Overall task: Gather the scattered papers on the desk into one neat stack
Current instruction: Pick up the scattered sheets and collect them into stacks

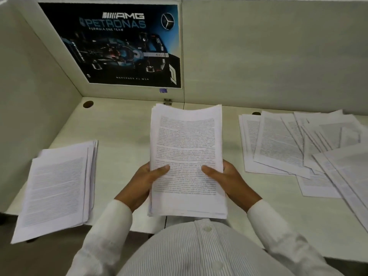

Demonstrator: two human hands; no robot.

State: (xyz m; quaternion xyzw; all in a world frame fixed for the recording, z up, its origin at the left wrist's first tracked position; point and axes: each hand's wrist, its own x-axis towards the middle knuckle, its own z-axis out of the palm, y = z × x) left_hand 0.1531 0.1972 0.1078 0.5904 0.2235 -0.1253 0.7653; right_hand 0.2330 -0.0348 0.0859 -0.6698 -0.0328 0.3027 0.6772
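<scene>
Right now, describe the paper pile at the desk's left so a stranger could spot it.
From the dark racing poster, drop to the near-left edge of the desk. The pile overhangs that edge. Unlike the fanned sheets at right or the bundle gripped by the left hand and right hand, it lies untouched, roughly squared.

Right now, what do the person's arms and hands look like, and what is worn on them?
The left hand and right hand are bare: no gloves, rings or watch show. Long white sleeves, left sleeve and right sleeve, reach the wrists, part of a finely striped shirt with white buttons.
</scene>
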